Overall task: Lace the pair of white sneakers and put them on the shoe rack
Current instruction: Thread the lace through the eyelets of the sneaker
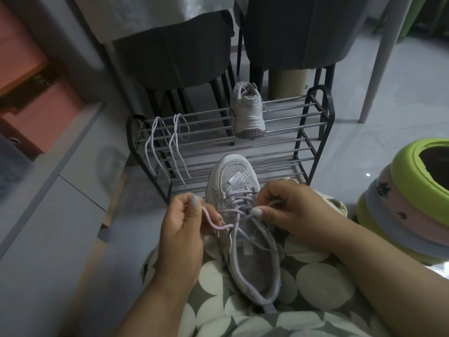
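Grey floor tiles surround a sneaker [243,227] on the lap at lower centre, partly laced. Left hand [179,222] and right hand [291,210] each pinch a lace end [213,223]. One sneaker [248,113] already sits on the shoe rack [313,132], above.

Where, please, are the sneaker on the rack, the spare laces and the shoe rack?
sneaker on the rack [248,113], head view, heel.
spare laces [167,144], head view, hanging strand.
shoe rack [326,103], head view, right end frame.

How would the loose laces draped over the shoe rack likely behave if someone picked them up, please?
The loose laces would probably be floppy: they sag in loops over the shoe rack bars. They look thin, so likely very light. Their hanging ends might snag between the bars if pulled sideways.
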`<state>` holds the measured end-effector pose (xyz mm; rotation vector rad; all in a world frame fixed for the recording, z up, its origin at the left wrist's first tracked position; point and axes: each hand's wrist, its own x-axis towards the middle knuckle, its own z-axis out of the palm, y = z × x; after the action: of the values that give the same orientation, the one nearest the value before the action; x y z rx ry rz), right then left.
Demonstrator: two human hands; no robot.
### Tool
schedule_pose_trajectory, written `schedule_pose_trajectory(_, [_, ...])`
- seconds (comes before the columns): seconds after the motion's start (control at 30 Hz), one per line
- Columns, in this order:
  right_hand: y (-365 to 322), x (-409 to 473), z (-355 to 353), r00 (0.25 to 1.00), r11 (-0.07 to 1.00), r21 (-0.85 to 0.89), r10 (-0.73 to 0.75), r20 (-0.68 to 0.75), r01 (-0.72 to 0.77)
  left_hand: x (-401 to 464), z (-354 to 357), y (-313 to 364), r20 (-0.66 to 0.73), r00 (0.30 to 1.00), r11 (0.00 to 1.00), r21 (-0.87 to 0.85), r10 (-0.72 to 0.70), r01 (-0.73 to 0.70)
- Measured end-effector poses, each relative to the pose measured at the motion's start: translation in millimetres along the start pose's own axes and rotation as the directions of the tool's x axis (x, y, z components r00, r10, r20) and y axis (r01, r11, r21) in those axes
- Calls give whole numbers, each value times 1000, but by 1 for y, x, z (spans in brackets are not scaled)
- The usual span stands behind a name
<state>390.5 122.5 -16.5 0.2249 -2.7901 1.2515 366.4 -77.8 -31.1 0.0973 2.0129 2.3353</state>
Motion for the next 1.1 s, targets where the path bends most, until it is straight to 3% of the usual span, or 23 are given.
schedule_pose_trajectory(0.1, [1,1,2,1000,999,-44,4,-30,-6,-1,-2,-1,130,991,981,187,32,-56])
schedule_pose_trajectory(0.17, [0,2,5,991,990,117,87,-99,-76,-6,0,1,208,978,936,337,28,-99])
schedule_pose_trajectory(0.37, [-2,6,-2,859,922,382,142,-491,66,-9,-1,2,254,966,822,537,56,-188])
schedule_pose_trajectory(0.43, [4,8,-2,888,954,300,127,-443,13,-7,-2,0,254,962,767,597,99,-236])
schedule_pose_trajectory(0.5, [11,7,4,959,990,141,62,-275,-24,-5,-2,-1,250,958,712,647,140,-273])
schedule_pose_trajectory(0.57, [12,7,9,983,999,-39,-39,-178,32,-5,-2,-2,219,962,690,672,161,-268])
schedule_pose_trajectory(0.67, [7,7,10,977,988,-116,-123,-174,104,-5,-1,0,126,982,821,539,140,-186])
schedule_pose_trajectory(0.77, [-2,4,11,977,988,-45,-153,-148,147,-2,1,10,-32,996,978,195,85,-77])
schedule_pose_trajectory(0.87, [-15,5,13,980,982,15,-185,-67,186,0,5,19,7,999,999,-25,46,-46])
schedule_pose_trajectory(1.0, [-25,17,24,953,957,11,-290,87,290,1,12,26,77,997,987,-160,-17,29])
schedule_pose_trajectory(1.1, [-24,21,29,955,952,168,-276,112,256,5,16,26,47,998,948,-311,-49,62])
